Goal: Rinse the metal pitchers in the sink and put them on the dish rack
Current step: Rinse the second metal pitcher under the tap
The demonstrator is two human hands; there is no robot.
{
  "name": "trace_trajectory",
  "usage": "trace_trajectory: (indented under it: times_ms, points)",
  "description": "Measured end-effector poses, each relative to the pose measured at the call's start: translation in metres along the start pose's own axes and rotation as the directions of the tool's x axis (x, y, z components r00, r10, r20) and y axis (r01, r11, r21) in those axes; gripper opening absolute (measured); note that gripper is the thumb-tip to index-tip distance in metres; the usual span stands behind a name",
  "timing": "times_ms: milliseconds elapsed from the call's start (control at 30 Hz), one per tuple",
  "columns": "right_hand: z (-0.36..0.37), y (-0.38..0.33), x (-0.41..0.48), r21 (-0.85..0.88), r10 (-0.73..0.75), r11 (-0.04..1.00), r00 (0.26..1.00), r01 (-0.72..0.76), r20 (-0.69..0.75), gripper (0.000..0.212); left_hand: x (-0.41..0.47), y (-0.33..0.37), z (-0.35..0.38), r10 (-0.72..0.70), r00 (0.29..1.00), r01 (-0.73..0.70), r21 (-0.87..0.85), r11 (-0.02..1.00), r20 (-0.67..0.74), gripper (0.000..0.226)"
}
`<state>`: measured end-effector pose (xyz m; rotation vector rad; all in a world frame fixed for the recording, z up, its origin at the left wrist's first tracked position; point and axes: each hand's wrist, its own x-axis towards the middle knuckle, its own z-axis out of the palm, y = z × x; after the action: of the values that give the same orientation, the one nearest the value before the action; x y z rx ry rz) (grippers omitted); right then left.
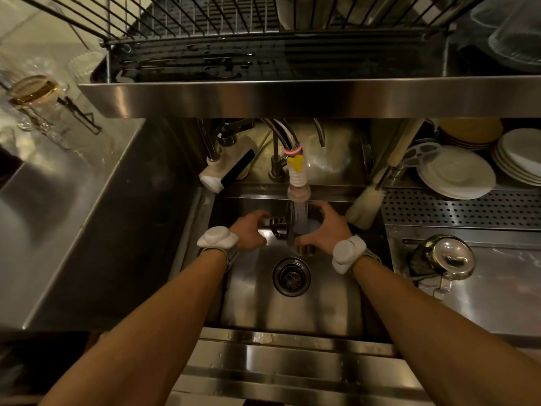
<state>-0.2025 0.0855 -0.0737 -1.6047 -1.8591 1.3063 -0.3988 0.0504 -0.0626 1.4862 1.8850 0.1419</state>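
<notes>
A metal pitcher (303, 246) is held upright over the steel sink (292, 306), under the running faucet head (298, 191). Water streams into its open mouth. My left hand (251, 231) grips the pitcher's handle on its left side. My right hand (326, 227) curls round the pitcher's body from the right. The wire dish rack (205, 22) sits on the shelf above the sink, with wet patches on its drip tray (187, 65).
A second faucet with a white spray head (224, 168) hangs left of the running one. A bottle brush (367, 203), stacked white plates (456, 171) and a perforated tray (468, 209) lie right. A shiny metal object (446, 257) stands on the right counter. Glasses (38, 92) stand far left.
</notes>
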Motion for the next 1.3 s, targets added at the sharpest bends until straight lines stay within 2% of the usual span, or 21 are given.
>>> trace_trajectory:
  times_ms: [133, 300, 400, 533, 667, 800, 867, 967, 1067, 1200, 1300]
  points:
    - [0.003, -0.002, -0.001, -0.030, -0.016, 0.999, 0.998, 0.018, 0.068, 0.092, -0.002, 0.001, -0.003, -0.004, 1.000, 0.004, 0.018, 1.000, 0.000, 0.070]
    - [0.003, -0.004, 0.001, -0.036, -0.012, 0.999, 1.000, 0.013, 0.025, 0.091, -0.008, 0.001, -0.002, -0.018, 1.000, 0.018, 0.014, 1.000, 0.003, 0.067]
    - [0.003, -0.005, 0.001, -0.063, -0.022, 0.998, 0.995, 0.028, 0.092, 0.090, -0.008, 0.002, -0.005, -0.021, 1.000, 0.021, -0.003, 1.000, -0.015, 0.069]
    - [0.001, -0.005, 0.002, -0.069, -0.010, 0.998, 1.000, 0.012, 0.030, 0.093, -0.007, 0.004, -0.004, -0.022, 1.000, 0.022, -0.011, 1.000, 0.003, 0.074]
    - [0.001, -0.007, 0.001, -0.073, -0.037, 0.996, 0.994, 0.045, 0.107, 0.092, -0.006, 0.006, -0.003, -0.014, 1.000, 0.014, -0.023, 1.000, 0.000, 0.073]
    - [-0.002, -0.006, 0.001, -0.072, -0.025, 0.997, 0.998, 0.029, 0.056, 0.092, -0.008, 0.006, -0.002, -0.007, 1.000, 0.007, -0.060, 0.998, -0.004, 0.070]
    - [0.001, -0.007, 0.000, -0.063, -0.032, 0.997, 0.995, 0.038, 0.089, 0.093, -0.007, 0.007, -0.003, -0.006, 1.000, 0.007, -0.075, 0.997, 0.002, 0.063]
    - [0.000, -0.005, 0.000, -0.060, -0.025, 0.998, 0.995, 0.031, 0.092, 0.093, -0.007, 0.012, -0.003, -0.045, 0.998, 0.049, -0.109, 0.993, 0.036, 0.036]
    - [-0.002, -0.003, -0.001, -0.064, -0.024, 0.997, 0.994, 0.031, 0.109, 0.093, -0.008, 0.021, -0.002, -0.064, 0.996, 0.078, -0.229, 0.970, 0.067, 0.012]
    - [-0.003, -0.001, -0.005, -0.072, -0.014, 0.997, 0.993, 0.022, 0.113, 0.094, -0.011, 0.026, -0.002, -0.044, 0.999, 0.048, -0.253, 0.966, 0.019, 0.027]
    - [-0.002, 0.000, -0.009, -0.051, 0.002, 0.999, 0.996, 0.003, 0.093, 0.095, -0.014, 0.032, -0.002, -0.052, 0.999, 0.050, -0.325, 0.945, 0.003, 0.018]
